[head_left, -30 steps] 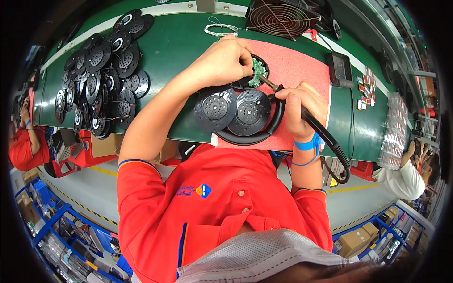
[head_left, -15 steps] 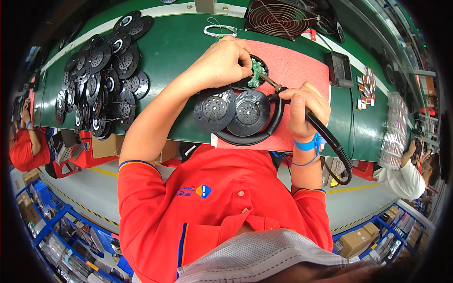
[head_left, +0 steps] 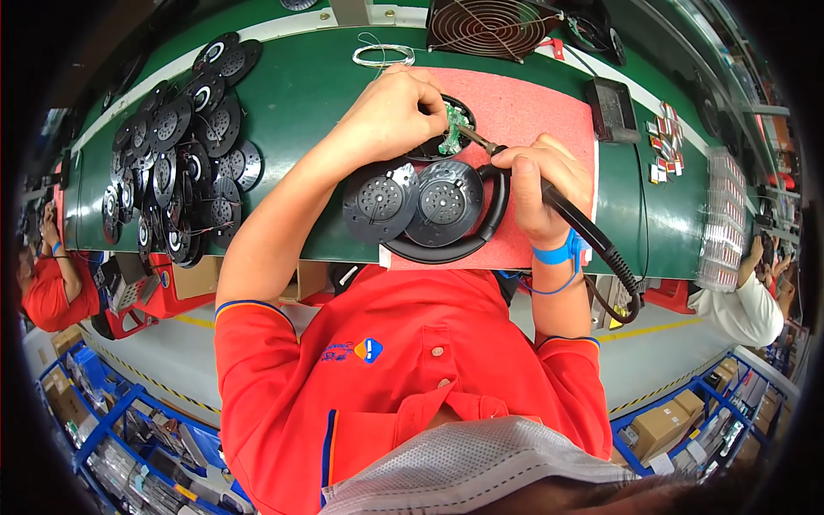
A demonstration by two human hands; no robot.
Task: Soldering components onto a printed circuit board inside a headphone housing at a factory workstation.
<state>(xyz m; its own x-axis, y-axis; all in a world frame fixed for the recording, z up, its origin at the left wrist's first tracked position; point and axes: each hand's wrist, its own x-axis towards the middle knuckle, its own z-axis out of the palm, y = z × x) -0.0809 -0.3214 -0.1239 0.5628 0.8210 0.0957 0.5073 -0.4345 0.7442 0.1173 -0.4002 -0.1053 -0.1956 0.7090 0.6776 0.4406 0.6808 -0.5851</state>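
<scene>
My right hand [head_left: 548, 184] is wrapped round a soldering iron [head_left: 577, 216], whose tip reaches a green circuit board [head_left: 453, 137]. That board sits in a round black ear cup [head_left: 469, 114] on a pink foam mat [head_left: 549, 112]. My left hand [head_left: 396, 112] pinches at the board's left side; whatever lies between its fingertips is hidden. Nearer to me, two black speaker discs [head_left: 378, 199] with perforated centres lie side by side, partly over a curved black headband [head_left: 448, 254].
Many similar black discs [head_left: 172, 124] are heaped on the green table at left. Behind my hands lie a wire coil [head_left: 384, 57] and a fan with a wire guard [head_left: 489, 30]. At right are a black tray [head_left: 612, 112], small red-and-white parts [head_left: 665, 146] and stacked clear trays [head_left: 723, 215].
The view has shifted slightly, so the bench things appear a little further left. Both hands keep their hold, with the iron's tip still at the circuit board.
</scene>
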